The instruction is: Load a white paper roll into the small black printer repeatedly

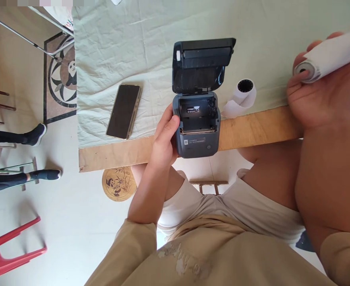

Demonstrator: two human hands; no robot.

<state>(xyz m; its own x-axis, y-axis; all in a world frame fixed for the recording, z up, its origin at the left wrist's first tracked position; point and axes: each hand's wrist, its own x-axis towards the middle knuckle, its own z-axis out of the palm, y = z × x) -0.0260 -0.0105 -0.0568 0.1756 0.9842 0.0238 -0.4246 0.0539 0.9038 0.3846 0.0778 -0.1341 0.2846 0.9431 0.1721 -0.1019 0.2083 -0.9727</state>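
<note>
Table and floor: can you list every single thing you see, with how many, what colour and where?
printer: 1, dark grey, lid open, at table edge
loose paper roll: 1, white, right of the printer
phone: 1, black screen, left of the printer
tablecloth: 1, pale green, over wooden table
round panda mat: 1, tan, on the floor
red chair: 1, bottom left
another person's feet: 2, dark socks, far left
left hand: 1, touching the printer's side
right hand: 1, holding a white held paper roll

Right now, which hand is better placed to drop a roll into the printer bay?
Right. The right hand already holds a paper roll, raised clear of the table. The left hand is braced on the side of the open printer.
</note>
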